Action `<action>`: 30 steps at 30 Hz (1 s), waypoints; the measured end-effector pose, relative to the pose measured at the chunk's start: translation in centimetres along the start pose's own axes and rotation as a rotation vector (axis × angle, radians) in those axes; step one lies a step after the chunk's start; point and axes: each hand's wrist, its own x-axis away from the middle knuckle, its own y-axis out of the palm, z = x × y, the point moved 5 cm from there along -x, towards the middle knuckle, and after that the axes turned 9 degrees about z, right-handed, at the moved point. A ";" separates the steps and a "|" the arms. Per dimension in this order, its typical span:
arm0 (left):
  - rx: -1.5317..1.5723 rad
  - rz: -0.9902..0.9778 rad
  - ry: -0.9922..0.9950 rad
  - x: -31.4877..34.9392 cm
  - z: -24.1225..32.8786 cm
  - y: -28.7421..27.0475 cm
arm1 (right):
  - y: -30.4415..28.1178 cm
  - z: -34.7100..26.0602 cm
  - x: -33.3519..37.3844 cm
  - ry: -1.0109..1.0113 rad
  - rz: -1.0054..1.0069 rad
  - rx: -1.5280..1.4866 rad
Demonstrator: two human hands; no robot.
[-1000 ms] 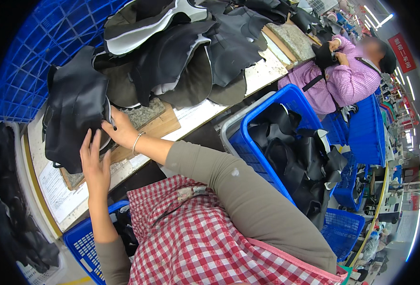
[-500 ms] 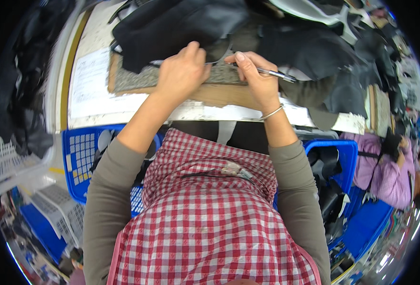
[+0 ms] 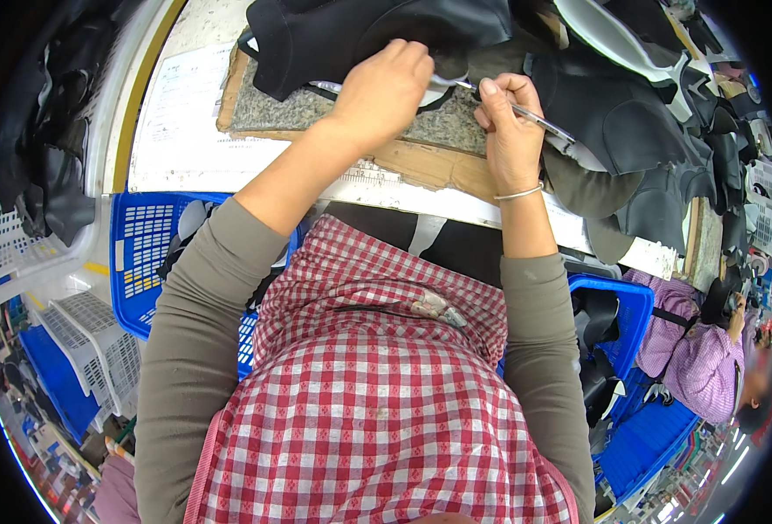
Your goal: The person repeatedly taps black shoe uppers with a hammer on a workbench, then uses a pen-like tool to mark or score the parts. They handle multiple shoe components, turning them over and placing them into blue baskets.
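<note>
At the far left, smooth black pieces hang over a white crate, with white baskets lower down. Next comes a blue basket just below the table's near edge, and above it a printed sheet lies flat on the white tabletop. Beside the sheet, a speckled stone slab rests on a wooden board. The black workpiece lies across the slab's far side, its pale-lined edge toward me.

My left hand is on that near edge, fingers curled; the fingertips are hidden, so I can't tell whether they pinch it. My checked apron fills the space below. My hands are apart, near each other. My right hand, with a bracelet at the wrist, grips a slim pen between thumb and fingers, its tip pointing left at the workpiece's edge; I can't tell if they touch.

Further right, more black pieces are heaped on the table. Below them stands another blue basket holding black pieces, and beyond it a co-worker in pink checks.
</note>
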 end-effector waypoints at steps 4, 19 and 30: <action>0.107 -0.025 -0.328 1.7 -4.0 -1.4 | 0.9 -0.2 0.7 -0.106 -0.096 0.272; 0.163 0.043 -0.284 2.0 -4.5 -1.7 | 3.8 1.5 1.0 -0.259 -0.182 0.707; 0.184 0.001 -0.305 2.3 -3.9 -1.8 | 3.5 1.5 1.0 -0.174 -0.206 0.628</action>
